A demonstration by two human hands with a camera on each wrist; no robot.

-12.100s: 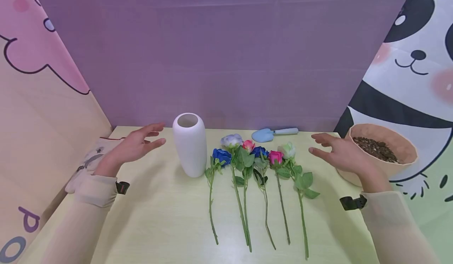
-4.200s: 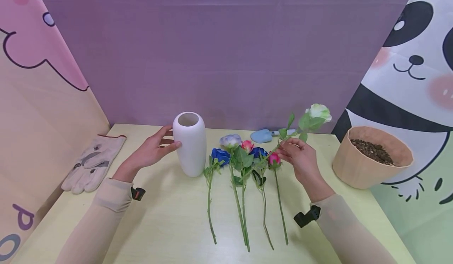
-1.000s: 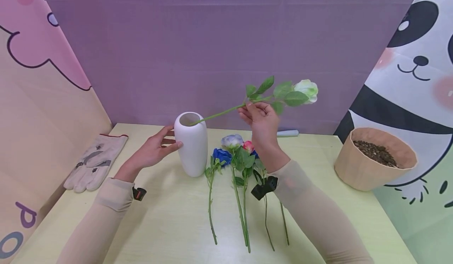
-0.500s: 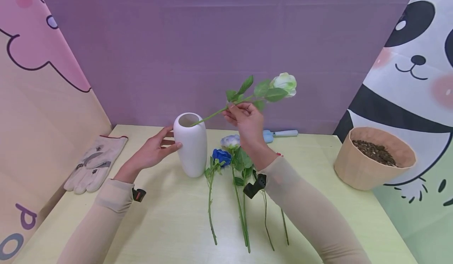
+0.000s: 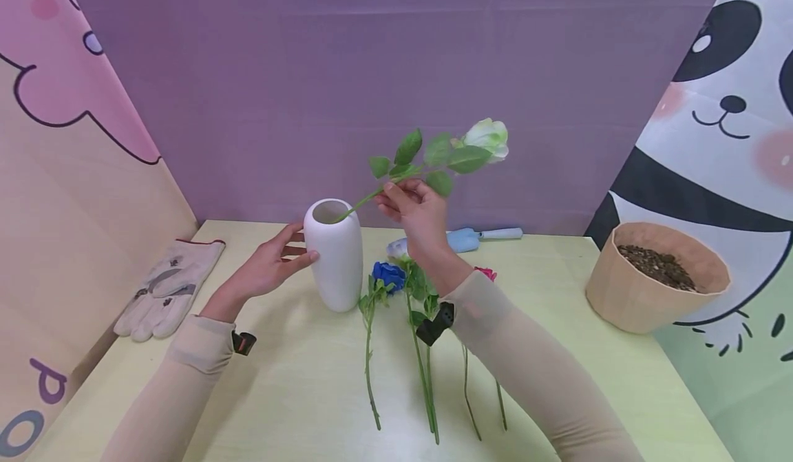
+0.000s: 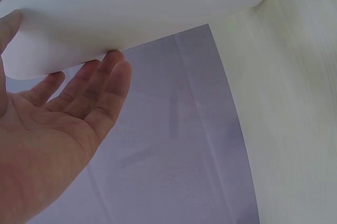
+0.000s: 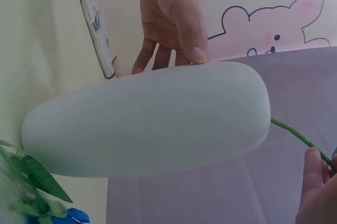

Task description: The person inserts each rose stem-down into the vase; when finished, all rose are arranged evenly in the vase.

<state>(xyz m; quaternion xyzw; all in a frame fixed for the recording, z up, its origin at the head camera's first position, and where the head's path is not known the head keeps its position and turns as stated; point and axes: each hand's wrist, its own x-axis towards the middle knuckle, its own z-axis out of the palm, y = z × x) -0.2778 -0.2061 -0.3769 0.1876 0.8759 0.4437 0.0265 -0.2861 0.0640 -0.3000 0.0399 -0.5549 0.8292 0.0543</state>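
Note:
A tall white vase (image 5: pixel 337 269) stands upright on the table, left of the middle. My left hand (image 5: pixel 266 264) holds its left side, thumb on the front and fingertips against the back edge; the left wrist view shows these fingers (image 6: pixel 92 84) bent at the vase wall. With thumb and fingers, my right hand (image 5: pixel 421 217) pinches the green stem of a white rose (image 5: pixel 487 138). The rose slants up to the right, its leaves above my hand, and its lower stem end is inside the vase mouth. In the right wrist view the stem (image 7: pixel 295 133) emerges from the mouth.
A blue rose (image 5: pixel 388 276) and several other flowers lie right of the vase, partly under my right forearm. Behind them is a blue trowel (image 5: pixel 464 239). Work gloves (image 5: pixel 170 288) lie at left; a tan pot (image 5: pixel 641 297) with soil stands at right.
My right hand lifted the white rose off the table and brought it left, its stem end entering the vase; lately it moved further left. My left hand came to the vase and stays there.

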